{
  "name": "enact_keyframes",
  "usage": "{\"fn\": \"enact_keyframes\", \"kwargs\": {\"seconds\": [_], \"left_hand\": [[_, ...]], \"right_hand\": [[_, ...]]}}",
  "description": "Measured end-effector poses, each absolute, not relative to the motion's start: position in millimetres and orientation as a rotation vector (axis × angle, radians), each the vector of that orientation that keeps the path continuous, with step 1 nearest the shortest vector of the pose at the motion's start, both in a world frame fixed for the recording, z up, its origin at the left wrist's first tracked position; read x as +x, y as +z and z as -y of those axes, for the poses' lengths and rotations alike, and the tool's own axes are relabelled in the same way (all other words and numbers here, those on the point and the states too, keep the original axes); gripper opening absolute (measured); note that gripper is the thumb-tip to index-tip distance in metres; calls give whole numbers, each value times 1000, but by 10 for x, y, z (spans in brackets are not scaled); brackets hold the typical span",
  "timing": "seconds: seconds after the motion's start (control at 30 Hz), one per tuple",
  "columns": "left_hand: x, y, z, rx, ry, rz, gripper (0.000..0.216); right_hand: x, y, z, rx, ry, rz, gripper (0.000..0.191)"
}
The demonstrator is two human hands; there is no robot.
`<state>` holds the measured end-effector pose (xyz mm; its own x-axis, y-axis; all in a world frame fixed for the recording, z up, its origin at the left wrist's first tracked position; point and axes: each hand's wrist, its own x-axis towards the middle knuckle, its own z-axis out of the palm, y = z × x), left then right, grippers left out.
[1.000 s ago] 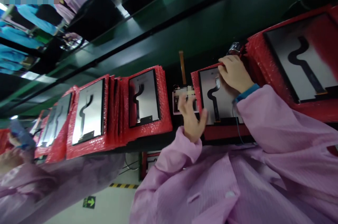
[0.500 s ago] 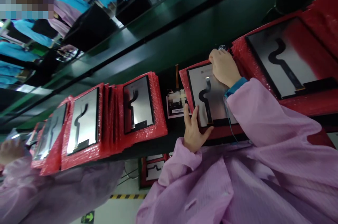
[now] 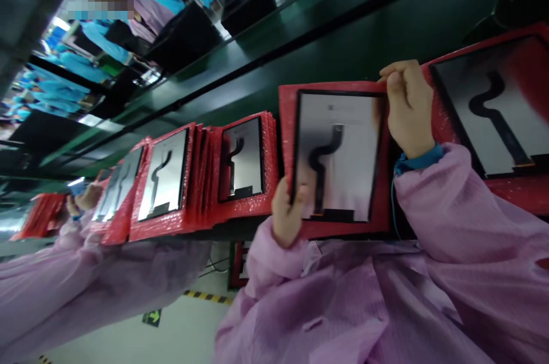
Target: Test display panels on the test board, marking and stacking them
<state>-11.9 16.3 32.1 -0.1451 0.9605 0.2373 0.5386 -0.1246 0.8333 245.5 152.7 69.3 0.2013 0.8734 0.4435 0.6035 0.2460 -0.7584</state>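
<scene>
In front of me a display panel (image 3: 354, 163) lies on a red bubble-wrap sheet (image 3: 289, 118), both slightly blurred. A dark curved flex cable (image 3: 318, 166) runs along the panel's silver back. My left hand (image 3: 287, 215) is closed on the sheet and panel at their lower left edge, its thumb on top. At the upper right corner, my right hand (image 3: 409, 109) pinches the red sheet, fingertips partly hidden. Just right of that hand rests another panel (image 3: 510, 118) on red wrap. Left of my left hand is a panel (image 3: 241, 161) on a red stack.
More panels (image 3: 163, 175) on red bubble wrap stand in a row to the left along the dark green bench (image 3: 257, 83). A co-worker's pink sleeve (image 3: 81, 272) is at the far left. Black boxes (image 3: 249, 0) and people in blue are beyond the bench.
The panel and its red sheet have been turned upright and shifted, covering where a small electronic part showed. My left hand has taken hold of their edge. The whole view has shifted.
</scene>
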Motion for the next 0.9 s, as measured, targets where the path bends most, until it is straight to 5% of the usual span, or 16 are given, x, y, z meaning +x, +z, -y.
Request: {"fn": "enact_keyframes", "kwargs": {"seconds": [0.2,0.33,0.47,0.63,0.9], "left_hand": [[-1387,830,-411,1236,1326,-1928,49],[-1899,897,-570,1200,949,-2184,36],[-1928,807,-607,1281,842,-2474,20],[-1618,645,-551,1380,577,-2927,39],[-1621,285,-211,1648,1005,-2844,44]], "right_hand": [[2543,484,-1592,-1676,217,1548,42],[2628,224,-1710,-1627,202,1623,56],[2626,112,-1786,-1714,227,1681,62],[2560,200,-1760,-1916,91,1814,66],[2512,250,-1750,-1982,-24,1875,64]]}}
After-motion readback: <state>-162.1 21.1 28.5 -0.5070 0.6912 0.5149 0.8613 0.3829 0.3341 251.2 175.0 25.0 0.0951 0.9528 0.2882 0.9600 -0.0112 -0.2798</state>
